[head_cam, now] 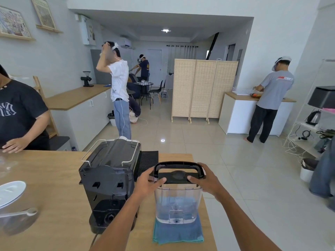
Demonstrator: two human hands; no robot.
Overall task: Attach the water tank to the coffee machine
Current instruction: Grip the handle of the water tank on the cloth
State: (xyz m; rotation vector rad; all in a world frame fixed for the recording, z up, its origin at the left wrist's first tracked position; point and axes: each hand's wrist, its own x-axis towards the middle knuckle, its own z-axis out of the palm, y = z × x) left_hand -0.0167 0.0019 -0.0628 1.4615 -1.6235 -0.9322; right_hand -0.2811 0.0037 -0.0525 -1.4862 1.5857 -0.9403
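I have both hands closed on the top of the clear plastic water tank with its black lid and black arched handle (pixel 178 194): my left hand (pixel 147 183) grips the lid's left end, thumb laid across the front edge, and my right hand (pixel 208 180) wraps the right end, thumb on the lid and fingers curled around the side by the handle's foot. The tank stands upright on a folded blue-green cloth (pixel 178 232), which lies on the light wooden table (pixel 54 187) near its right edge. Whether the tank's base rests fully on the cloth or is just lifted off it, I cannot tell. Just to the left of the tank, apart from it, stands the black plastic coffee machine (pixel 110 178), its back turned toward me, showing two slots and a round port low down; a thin wire rail frames its top. Behind the tank, a black ribbed mat (pixel 147 162) lies flat on the table beside the machine. Far left of the tank, at the table's edge, sits a white oval lid (pixel 10 192), blurred.
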